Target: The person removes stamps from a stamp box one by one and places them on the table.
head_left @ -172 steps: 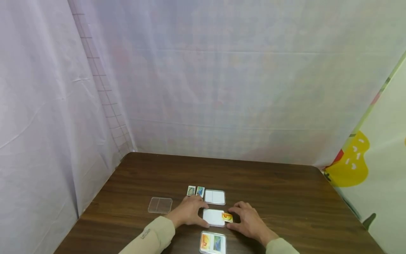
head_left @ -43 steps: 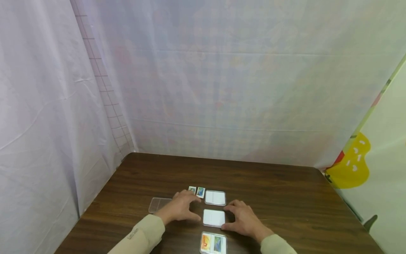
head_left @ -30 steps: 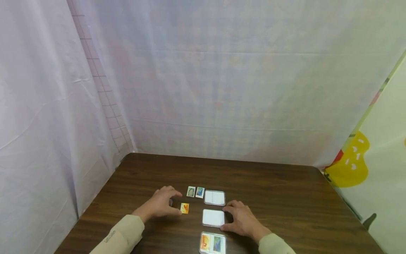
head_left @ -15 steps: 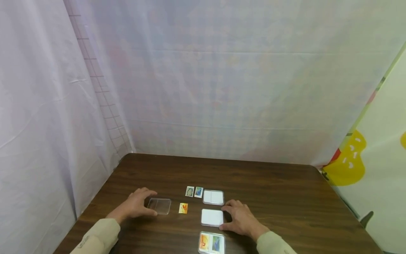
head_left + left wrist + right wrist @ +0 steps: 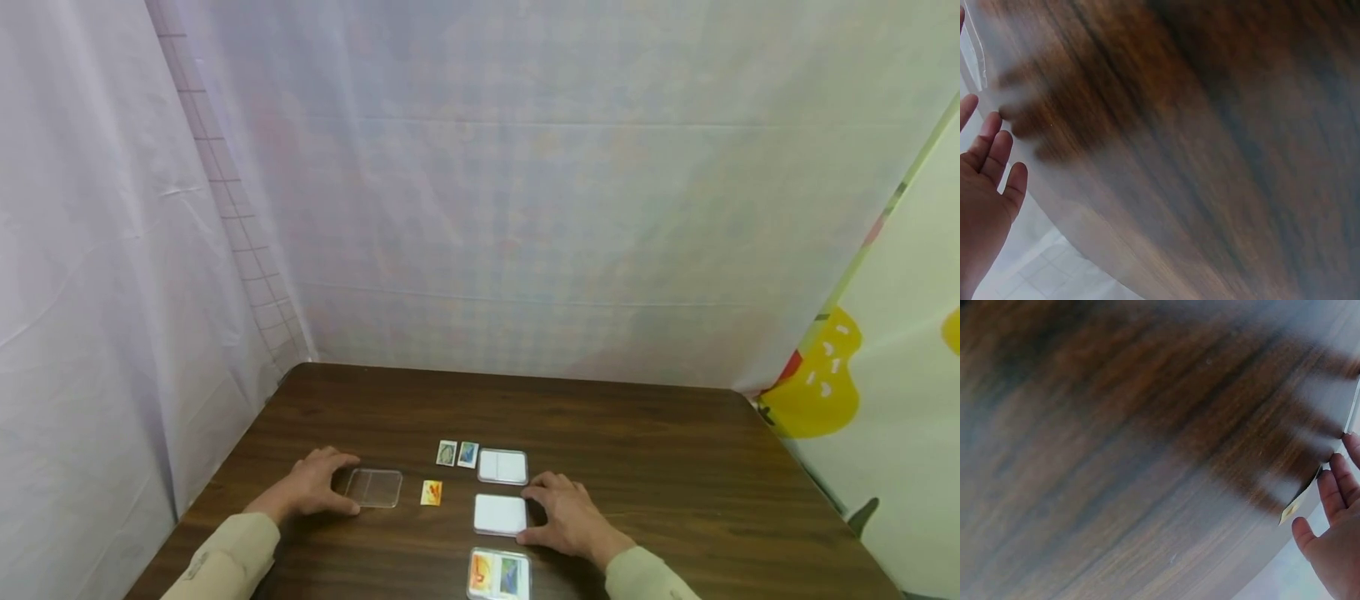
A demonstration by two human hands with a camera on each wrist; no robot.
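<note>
In the head view, my left hand (image 5: 311, 483) stays at the left edge of a clear plastic lid (image 5: 373, 488), thumb and fingers spread apart. An orange, stamp-like card (image 5: 431, 492) lies flat to the right of the lid. My right hand (image 5: 566, 510) is at the right edge of a white-lined clear case (image 5: 500, 514), its thumb and forefinger near two corners; whether they touch is too small to tell. The left wrist view shows my left hand (image 5: 988, 187) with fingers extended. In the right wrist view, loosely bent fingers show on my right hand (image 5: 1338, 531).
Behind the middle case lies another white-lined case (image 5: 502, 466), with two small picture cards (image 5: 457, 453) to its left. Nearer the front is a case (image 5: 499, 573) holding an orange and a blue-green card. Pale curtains surround the brown table (image 5: 637, 442).
An orange card was at the middle case's right side; now one lies on the table to its left. My left hand has moved left to the clear lid. My right hand stays by the case.
</note>
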